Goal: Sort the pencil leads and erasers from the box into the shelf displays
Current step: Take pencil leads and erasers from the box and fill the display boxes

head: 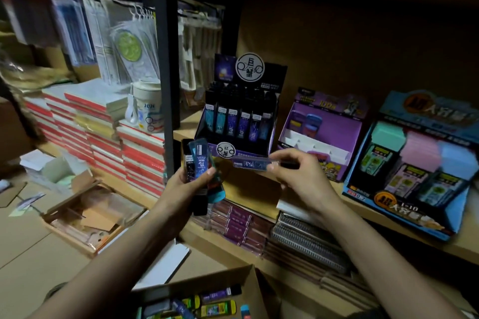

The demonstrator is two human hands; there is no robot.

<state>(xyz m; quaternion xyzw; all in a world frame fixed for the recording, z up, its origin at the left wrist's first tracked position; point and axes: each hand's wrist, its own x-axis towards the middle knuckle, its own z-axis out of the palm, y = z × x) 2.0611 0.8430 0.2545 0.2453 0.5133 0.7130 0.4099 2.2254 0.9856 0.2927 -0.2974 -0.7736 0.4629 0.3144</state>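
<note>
My left hand (pixel 189 186) grips a fanned bundle of lead cases (pixel 198 163), blue and black, with the fingers curled round their lower halves. At its three o'clock my right hand (pixel 303 176) pinches a single lead case (pixel 255 163), blue and lying level, between thumb and fingertips.

That single case sits just in front of the lower edge of the dark display (pixel 241 116), which stands at twelve o'clock from my hands on the wooden shelf (pixel 248 197). Whether case and display touch, I cannot tell. Rows of upright blue and violet cases fill the display beneath a round white emblem.

Just beside it at three o'clock is the purple display (pixel 334 127), showing white dividers in front and two packs at the back. Farther toward three o'clock is the blue display (pixel 404 103), holding pastel packs in green, pink and blue.

At six o'clock, at the bottom of the view, the cardboard box (pixel 215 277) lies open between my forearms, with loose yellow, purple and blue pieces inside.

Stacks of red-edged notebooks (pixel 103 132) rise at nine o'clock, with a white tub (pixel 146 106) standing on them. Spiral-bound pads (pixel 305 238) lie on the lower shelf at five o'clock from my right hand.
</note>
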